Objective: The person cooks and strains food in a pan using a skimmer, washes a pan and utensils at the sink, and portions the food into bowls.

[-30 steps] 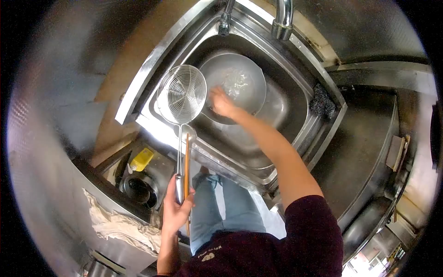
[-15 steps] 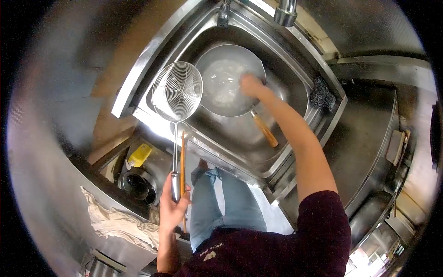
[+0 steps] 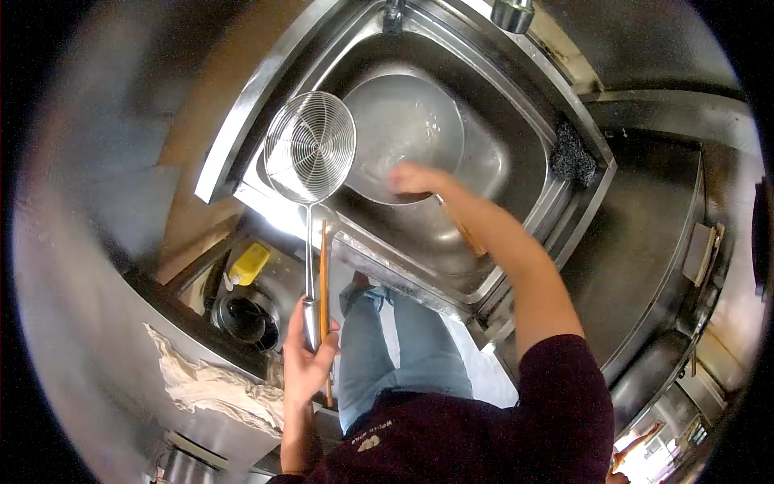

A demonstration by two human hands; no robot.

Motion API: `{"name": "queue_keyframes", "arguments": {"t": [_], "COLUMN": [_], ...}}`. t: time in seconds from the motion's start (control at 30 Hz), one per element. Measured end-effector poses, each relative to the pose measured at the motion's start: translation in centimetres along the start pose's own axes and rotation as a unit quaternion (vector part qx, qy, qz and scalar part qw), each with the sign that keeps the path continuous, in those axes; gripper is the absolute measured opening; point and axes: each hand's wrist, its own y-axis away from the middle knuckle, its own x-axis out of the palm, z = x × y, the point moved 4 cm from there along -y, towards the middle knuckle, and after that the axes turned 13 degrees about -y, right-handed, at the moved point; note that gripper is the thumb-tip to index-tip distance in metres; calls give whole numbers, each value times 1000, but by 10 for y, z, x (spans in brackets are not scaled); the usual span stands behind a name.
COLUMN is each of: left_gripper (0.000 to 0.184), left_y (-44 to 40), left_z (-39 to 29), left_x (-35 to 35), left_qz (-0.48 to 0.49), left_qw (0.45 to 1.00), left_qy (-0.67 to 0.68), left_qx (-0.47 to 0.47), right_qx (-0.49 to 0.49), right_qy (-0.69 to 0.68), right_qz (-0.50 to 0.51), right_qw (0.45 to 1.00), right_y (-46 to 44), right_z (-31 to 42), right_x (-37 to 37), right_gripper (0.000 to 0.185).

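The sink [image 3: 423, 246] spreads below the right hand [image 3: 414, 179], too blurred to tell its grip; the pan [image 3: 395, 121] sits just beneath it. I'd sweep the pan's whole wall evenly. The left hand [image 3: 308, 359] grasps the skimmer [image 3: 314, 145], mesh ahead, stick [image 3: 324, 270] alongside.

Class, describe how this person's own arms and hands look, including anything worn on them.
The left hand and blurred right hand show no gloves or wristbands. A short, dark maroon fabric sleeve shows on the right; the matching shirt bears small pale print.
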Motion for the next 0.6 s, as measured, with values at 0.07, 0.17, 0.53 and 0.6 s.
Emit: {"name": "queue_keyframes", "arguments": {"t": [0.07, 0.17, 0.53, 0.6], "left_gripper": [62, 62, 60, 60], "left_y": [-1, -5, -5, -8], "left_z": [1, 3, -5, -7], "left_x": [-2, -3, -4, -3], "left_qz": [0, -3, -27, -26], "left_qw": [1000, 1000, 1000, 1000], "left_qy": [-6, -9, 4, 5], "left_qx": [11, 18, 6, 12], "right_qx": [213, 161, 267, 119], "right_qy": [206, 170, 221, 1], "right_qz": [25, 72, 133, 43], "right_qw": [955, 969, 929, 992], "right_y": [12, -1, 10, -9], "right_z": [15, 48, 38, 23], "right_x": [-18, 0, 9, 35], "right_gripper": [19, 27, 29, 28]}}
